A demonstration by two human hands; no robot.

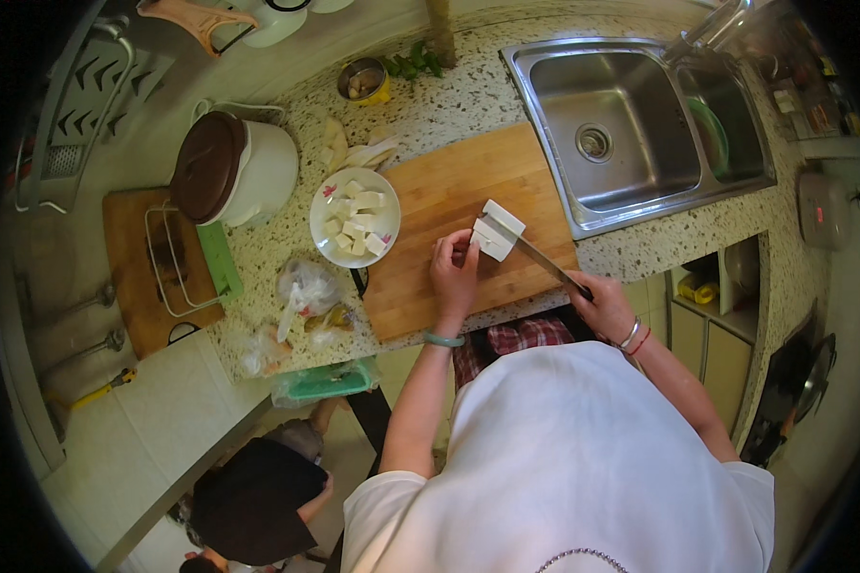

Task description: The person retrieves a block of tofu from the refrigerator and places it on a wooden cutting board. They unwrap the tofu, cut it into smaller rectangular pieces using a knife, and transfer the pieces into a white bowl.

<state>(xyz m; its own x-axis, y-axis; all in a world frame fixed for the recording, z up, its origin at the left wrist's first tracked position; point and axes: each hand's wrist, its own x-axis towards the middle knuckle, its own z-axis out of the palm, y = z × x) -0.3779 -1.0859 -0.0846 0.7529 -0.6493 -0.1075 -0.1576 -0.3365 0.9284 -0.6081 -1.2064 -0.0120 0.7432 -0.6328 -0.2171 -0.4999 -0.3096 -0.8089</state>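
A white block of tofu (490,241) lies on the wooden cutting board (430,191), with cut lines across it. My left hand (456,263) rests at its left side, fingers curled and fingertips against the tofu. In my right hand (602,304) is the dark handle of a kitchen knife (545,265), its blade angled up and left into the tofu. Left of the board's upper part, a white plate (319,229) with red floral marks holds several white tofu cubes (358,218).
A double steel sink (583,222) adjoins the board's right side. A white pot (269,172) with a brown lid, clear plastic bags (308,286) and a yellow bowl (380,94) stand on the speckled counter. Lower left, another person in black (258,497) is beyond the counter.
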